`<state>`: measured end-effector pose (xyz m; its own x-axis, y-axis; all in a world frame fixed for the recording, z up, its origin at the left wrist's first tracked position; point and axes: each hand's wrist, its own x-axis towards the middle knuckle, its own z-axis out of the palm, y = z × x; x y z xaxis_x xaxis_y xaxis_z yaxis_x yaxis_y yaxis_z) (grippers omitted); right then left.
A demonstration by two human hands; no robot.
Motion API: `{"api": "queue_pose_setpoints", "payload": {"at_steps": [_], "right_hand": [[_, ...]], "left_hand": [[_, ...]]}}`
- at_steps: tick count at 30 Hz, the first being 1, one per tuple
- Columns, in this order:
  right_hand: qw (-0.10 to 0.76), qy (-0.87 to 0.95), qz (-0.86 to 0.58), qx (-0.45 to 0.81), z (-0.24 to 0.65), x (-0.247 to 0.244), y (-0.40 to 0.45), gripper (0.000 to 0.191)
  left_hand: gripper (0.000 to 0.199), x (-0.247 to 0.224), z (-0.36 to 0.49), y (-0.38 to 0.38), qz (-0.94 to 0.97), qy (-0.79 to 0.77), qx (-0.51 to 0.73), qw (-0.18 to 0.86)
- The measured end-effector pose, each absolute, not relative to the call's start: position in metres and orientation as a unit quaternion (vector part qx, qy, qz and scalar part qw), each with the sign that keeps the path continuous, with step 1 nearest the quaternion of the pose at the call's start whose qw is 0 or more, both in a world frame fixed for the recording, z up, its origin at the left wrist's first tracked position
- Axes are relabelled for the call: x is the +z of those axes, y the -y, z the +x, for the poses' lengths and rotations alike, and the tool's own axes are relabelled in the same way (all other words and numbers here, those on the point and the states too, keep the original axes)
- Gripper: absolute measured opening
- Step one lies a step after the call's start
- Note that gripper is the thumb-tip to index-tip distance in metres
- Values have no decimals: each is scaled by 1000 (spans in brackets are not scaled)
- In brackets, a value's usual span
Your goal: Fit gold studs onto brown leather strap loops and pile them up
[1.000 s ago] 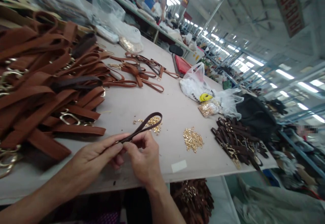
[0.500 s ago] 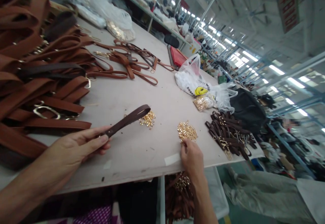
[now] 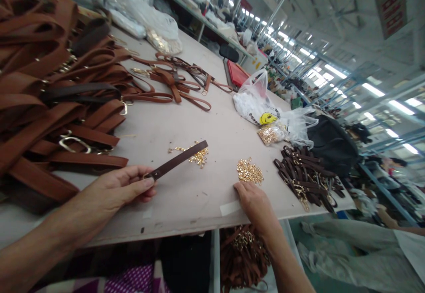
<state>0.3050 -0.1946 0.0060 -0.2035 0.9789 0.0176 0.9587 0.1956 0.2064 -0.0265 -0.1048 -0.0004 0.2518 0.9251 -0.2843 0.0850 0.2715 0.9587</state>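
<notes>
My left hand (image 3: 129, 186) pinches the near end of a dark brown leather strap (image 3: 181, 160), which slants up to the right over the table. Beyond the strap lies a small heap of gold metal pieces (image 3: 200, 156). My right hand (image 3: 250, 198) rests at the near edge of a second heap of gold pieces (image 3: 249, 171), its fingers close together and pointing down to the tabletop. What its fingertips hold, if anything, is hidden.
Brown straps (image 3: 59, 107) are piled at the left. Dark straps with clasps (image 3: 308, 178), plastic bags (image 3: 255, 102) and a black bag (image 3: 332, 144) lie at the right. Below the table edge (image 3: 166, 230) stands a bin of straps (image 3: 242, 257). A person's legs show at lower right.
The strap in my left hand has turned, so its loop no longer shows and it looks flat. My right hand has flattened a little beside the gold heap. The whole view has shifted slightly.
</notes>
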Motion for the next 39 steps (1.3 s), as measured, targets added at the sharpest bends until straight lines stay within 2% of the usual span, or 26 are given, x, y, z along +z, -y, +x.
{"api": "queue_pose_setpoints", "payload": {"at_steps": [3, 6, 9, 12, 15, 17, 20, 24, 29, 39], "right_hand": [[49, -784, 612, 88, 312, 6, 191, 22], [6, -795, 600, 87, 315, 3, 186, 18], [-146, -772, 618, 13, 298, -1, 181, 12], [-333, -676, 637, -160, 255, -6, 175, 7], [-446, -600, 607, -269, 202, -10, 165, 7], [-495, -588, 573, -285, 174, -13, 156, 6], [-505, -629, 536, -248, 149, -14, 147, 3], [-458, -688, 533, -181, 138, -10, 143, 14], [-415, -726, 531, -137, 133, -6, 144, 15], [-451, -712, 532, -86, 127, -14, 149, 11]], "left_hand": [[26, -4, -27, 106, 457, -485, 293, 686], [28, -6, -26, 108, 423, -459, 315, 715], [31, -9, -25, 110, 405, -443, 330, 729], [31, -14, -24, 111, 413, -429, 338, 729], [29, -18, -23, 113, 422, -420, 347, 725], [26, -19, -21, 115, 431, -417, 356, 717], [23, -19, -20, 118, 460, -411, 380, 689], [20, -17, -21, 123, 492, -441, 393, 639], [17, -18, -22, 126, 532, -455, 407, 587], [18, -19, -21, 128, 578, -457, 435, 517]]}}
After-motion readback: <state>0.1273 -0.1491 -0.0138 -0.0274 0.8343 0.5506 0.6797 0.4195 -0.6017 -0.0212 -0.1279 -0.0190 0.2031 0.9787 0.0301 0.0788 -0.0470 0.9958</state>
